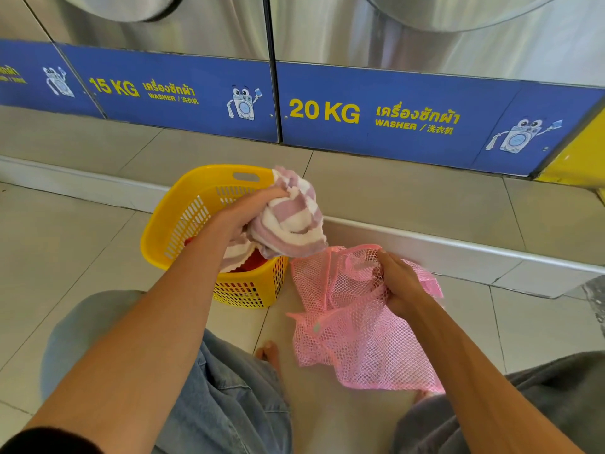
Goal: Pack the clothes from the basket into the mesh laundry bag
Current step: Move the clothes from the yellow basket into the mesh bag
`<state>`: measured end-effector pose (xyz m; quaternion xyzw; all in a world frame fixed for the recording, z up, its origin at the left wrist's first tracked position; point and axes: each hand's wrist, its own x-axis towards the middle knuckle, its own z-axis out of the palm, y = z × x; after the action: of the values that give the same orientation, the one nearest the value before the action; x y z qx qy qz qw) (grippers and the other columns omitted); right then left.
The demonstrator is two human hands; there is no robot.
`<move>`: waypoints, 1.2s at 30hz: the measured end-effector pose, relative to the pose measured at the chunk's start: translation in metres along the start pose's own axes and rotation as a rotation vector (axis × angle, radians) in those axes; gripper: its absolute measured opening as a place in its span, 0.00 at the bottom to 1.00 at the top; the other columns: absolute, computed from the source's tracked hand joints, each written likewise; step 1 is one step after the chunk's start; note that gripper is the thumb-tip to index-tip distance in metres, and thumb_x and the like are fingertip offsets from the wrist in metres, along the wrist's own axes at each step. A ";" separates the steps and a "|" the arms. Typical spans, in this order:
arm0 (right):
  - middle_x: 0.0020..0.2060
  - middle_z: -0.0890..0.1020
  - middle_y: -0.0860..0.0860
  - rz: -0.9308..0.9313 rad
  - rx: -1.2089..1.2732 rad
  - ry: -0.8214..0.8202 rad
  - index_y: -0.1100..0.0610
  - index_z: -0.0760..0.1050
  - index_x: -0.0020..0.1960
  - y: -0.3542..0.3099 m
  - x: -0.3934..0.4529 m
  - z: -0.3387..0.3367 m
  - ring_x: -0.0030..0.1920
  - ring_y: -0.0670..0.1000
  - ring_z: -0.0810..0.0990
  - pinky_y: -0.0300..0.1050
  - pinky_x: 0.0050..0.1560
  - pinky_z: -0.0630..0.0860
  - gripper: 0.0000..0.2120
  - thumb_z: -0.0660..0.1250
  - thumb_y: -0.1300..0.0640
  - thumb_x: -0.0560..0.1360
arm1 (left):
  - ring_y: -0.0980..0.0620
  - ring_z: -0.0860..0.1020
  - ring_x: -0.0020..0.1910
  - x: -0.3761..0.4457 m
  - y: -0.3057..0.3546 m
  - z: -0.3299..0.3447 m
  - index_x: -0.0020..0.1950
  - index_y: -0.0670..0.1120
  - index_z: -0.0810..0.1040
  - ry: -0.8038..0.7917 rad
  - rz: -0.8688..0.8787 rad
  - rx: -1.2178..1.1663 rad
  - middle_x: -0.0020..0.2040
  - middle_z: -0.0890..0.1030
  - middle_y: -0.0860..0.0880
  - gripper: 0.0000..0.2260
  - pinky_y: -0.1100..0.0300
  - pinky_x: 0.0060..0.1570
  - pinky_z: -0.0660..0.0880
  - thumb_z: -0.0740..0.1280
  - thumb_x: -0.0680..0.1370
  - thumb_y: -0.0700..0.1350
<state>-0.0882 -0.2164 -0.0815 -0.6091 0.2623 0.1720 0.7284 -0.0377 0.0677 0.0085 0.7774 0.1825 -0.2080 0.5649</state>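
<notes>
A yellow plastic basket [183, 224] stands on the tiled floor, left of centre. My left hand [242, 211] grips a pink-and-white striped cloth [291, 221] and holds it above the basket's right rim. Part of that cloth hangs down into the basket. A red garment [252, 262] lies inside the basket, mostly hidden. To the right, a pink mesh laundry bag [353, 335] lies crumpled on the floor. My right hand [402, 283] holds the bag's upper edge by its opening.
Two steel washers with blue panels marked 15 KG [114, 86] and 20 KG [324, 111] stand on a raised tiled step [409, 204] behind the basket. My knees in jeans [229, 398] and my bare toes [270, 352] are at the bottom.
</notes>
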 end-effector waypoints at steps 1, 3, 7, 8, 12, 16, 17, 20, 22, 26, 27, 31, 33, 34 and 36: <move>0.40 0.85 0.54 0.000 0.004 0.004 0.56 0.83 0.54 -0.001 0.000 0.000 0.30 0.49 0.77 0.45 0.32 0.73 0.11 0.63 0.54 0.85 | 0.42 0.83 0.55 0.000 0.000 -0.001 0.58 0.52 0.84 -0.043 -0.029 0.008 0.51 0.87 0.45 0.28 0.42 0.62 0.75 0.71 0.66 0.69; 0.38 0.85 0.53 -0.001 0.010 0.009 0.56 0.83 0.54 -0.003 0.000 0.000 0.30 0.47 0.78 0.44 0.31 0.74 0.10 0.63 0.54 0.85 | 0.42 0.82 0.56 -0.001 0.002 -0.005 0.57 0.54 0.84 -0.102 -0.130 0.051 0.54 0.86 0.44 0.30 0.41 0.64 0.73 0.72 0.64 0.71; 0.43 0.86 0.55 0.005 0.023 0.004 0.57 0.83 0.57 -0.003 -0.001 -0.002 0.31 0.48 0.79 0.45 0.32 0.74 0.11 0.63 0.54 0.85 | 0.42 0.83 0.52 -0.004 0.005 -0.005 0.51 0.49 0.83 -0.150 -0.095 0.120 0.54 0.85 0.40 0.14 0.45 0.59 0.77 0.70 0.73 0.57; 0.41 0.85 0.55 0.006 0.023 0.004 0.57 0.83 0.56 -0.004 -0.002 -0.002 0.29 0.47 0.78 0.44 0.31 0.74 0.10 0.63 0.54 0.85 | 0.42 0.84 0.51 -0.006 0.008 -0.004 0.50 0.48 0.83 -0.093 -0.062 0.162 0.51 0.86 0.40 0.13 0.47 0.54 0.79 0.70 0.73 0.55; 0.34 0.83 0.52 0.019 0.006 -0.008 0.57 0.82 0.53 -0.002 -0.005 -0.005 0.26 0.46 0.75 0.42 0.29 0.71 0.10 0.63 0.54 0.85 | 0.46 0.85 0.44 -0.006 0.021 -0.004 0.46 0.47 0.83 0.175 0.101 0.135 0.44 0.87 0.45 0.09 0.56 0.42 0.78 0.71 0.71 0.50; 0.33 0.83 0.51 0.034 -0.002 -0.038 0.57 0.82 0.52 0.000 -0.005 -0.011 0.28 0.47 0.76 0.43 0.31 0.72 0.11 0.63 0.54 0.85 | 0.44 0.84 0.47 -0.009 0.036 -0.013 0.49 0.46 0.82 0.077 0.187 -0.076 0.47 0.86 0.44 0.16 0.54 0.45 0.78 0.73 0.65 0.52; 0.34 0.84 0.52 0.035 -0.001 -0.040 0.58 0.82 0.54 0.001 -0.004 -0.013 0.29 0.48 0.76 0.44 0.31 0.72 0.11 0.63 0.54 0.85 | 0.44 0.84 0.47 -0.009 0.035 -0.012 0.49 0.45 0.82 0.039 0.172 -0.053 0.45 0.86 0.45 0.16 0.54 0.45 0.78 0.73 0.66 0.53; 0.44 0.87 0.59 0.048 0.005 -0.048 0.58 0.82 0.59 0.004 -0.001 -0.017 0.37 0.54 0.79 0.48 0.37 0.75 0.12 0.63 0.53 0.85 | 0.43 0.85 0.45 -0.010 0.026 0.006 0.49 0.45 0.82 0.035 0.059 0.114 0.40 0.87 0.47 0.14 0.56 0.42 0.78 0.71 0.70 0.53; 0.51 0.87 0.61 0.052 -0.003 -0.050 0.58 0.82 0.62 0.006 0.001 -0.020 0.43 0.57 0.80 0.51 0.42 0.77 0.13 0.64 0.52 0.85 | 0.44 0.85 0.46 -0.011 0.019 0.021 0.51 0.44 0.84 0.024 -0.019 0.205 0.45 0.87 0.45 0.19 0.51 0.46 0.78 0.71 0.67 0.56; 0.43 0.86 0.55 0.050 -0.019 -0.072 0.58 0.82 0.60 0.007 0.002 -0.021 0.34 0.50 0.79 0.46 0.34 0.76 0.13 0.63 0.52 0.85 | 0.48 0.82 0.45 -0.010 0.014 0.031 0.53 0.47 0.83 0.060 -0.095 0.232 0.47 0.85 0.47 0.18 0.56 0.42 0.78 0.72 0.72 0.58; 0.41 0.86 0.54 0.053 -0.021 -0.069 0.58 0.82 0.59 0.008 0.002 -0.022 0.32 0.49 0.79 0.44 0.33 0.75 0.13 0.63 0.52 0.85 | 0.46 0.83 0.47 -0.011 0.013 0.031 0.55 0.46 0.83 0.037 -0.122 0.228 0.48 0.85 0.45 0.19 0.55 0.43 0.79 0.72 0.71 0.58; 0.41 0.87 0.54 0.055 -0.026 -0.078 0.57 0.82 0.60 0.010 0.004 -0.021 0.33 0.49 0.80 0.45 0.34 0.76 0.13 0.62 0.52 0.85 | 0.44 0.84 0.47 -0.008 0.006 0.035 0.53 0.45 0.84 0.047 -0.095 0.306 0.47 0.87 0.44 0.19 0.53 0.44 0.80 0.70 0.69 0.56; 0.42 0.88 0.54 0.057 -0.033 -0.080 0.57 0.83 0.58 0.010 0.004 -0.021 0.34 0.49 0.81 0.45 0.35 0.76 0.13 0.62 0.52 0.85 | 0.45 0.83 0.45 -0.008 0.012 0.035 0.49 0.45 0.83 0.148 -0.029 0.404 0.47 0.86 0.43 0.16 0.55 0.42 0.79 0.70 0.69 0.55; 0.42 0.88 0.54 0.060 -0.030 -0.084 0.57 0.83 0.58 0.010 0.004 -0.021 0.34 0.49 0.81 0.45 0.35 0.76 0.13 0.62 0.52 0.85 | 0.45 0.83 0.43 -0.011 0.018 0.037 0.48 0.44 0.82 0.189 -0.008 0.459 0.47 0.85 0.44 0.16 0.54 0.42 0.79 0.70 0.69 0.55; 0.42 0.87 0.54 0.059 -0.021 -0.085 0.57 0.83 0.58 0.011 0.007 -0.023 0.35 0.50 0.80 0.45 0.36 0.76 0.13 0.63 0.51 0.85 | 0.46 0.80 0.40 -0.023 0.035 0.041 0.46 0.45 0.80 0.259 0.019 0.542 0.46 0.83 0.45 0.14 0.56 0.38 0.76 0.70 0.70 0.54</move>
<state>-0.0934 -0.2371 -0.0971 -0.6008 0.2473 0.2217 0.7271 -0.0433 0.0170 0.0376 0.9216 0.1837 -0.1430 0.3106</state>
